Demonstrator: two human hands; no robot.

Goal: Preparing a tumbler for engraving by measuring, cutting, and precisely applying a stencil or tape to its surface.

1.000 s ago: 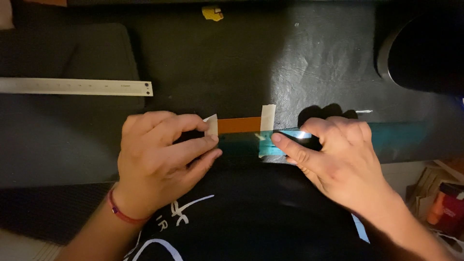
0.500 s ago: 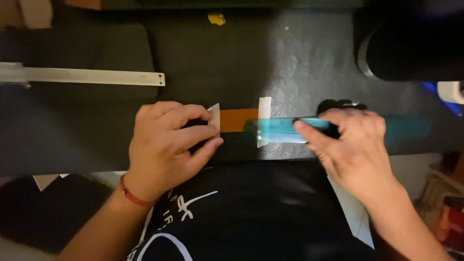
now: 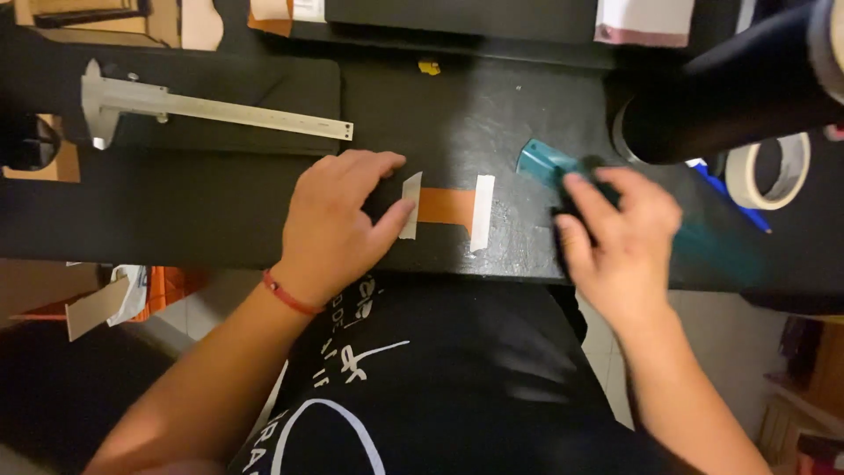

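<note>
Change: right hand (image 3: 615, 233) w/ teal tool (image 3: 549, 163) has lifted off the strip, now well to its right; 0.5 s ago it lay at the strip's right tab.
Left hand (image 3: 338, 220): same spot, fingers flat, pressing the left white tab.
Orange strip (image 3: 447, 207): on counter (image 3: 492, 114) near front edge, betw. both hands, white tabs each end.
Right hand state: curled round tool, pinching it.
Unclear: tool blurred, mostly hidden by fingers; caliper (image 3: 202, 105) back left.

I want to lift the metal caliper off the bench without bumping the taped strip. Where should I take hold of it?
Grip the caliper by its long flat beam, near the middle, coming from above with fingers across its narrow width. It lies flat on the dark mat, bare along both edges, and well away from the left hand and orange strip.
</note>
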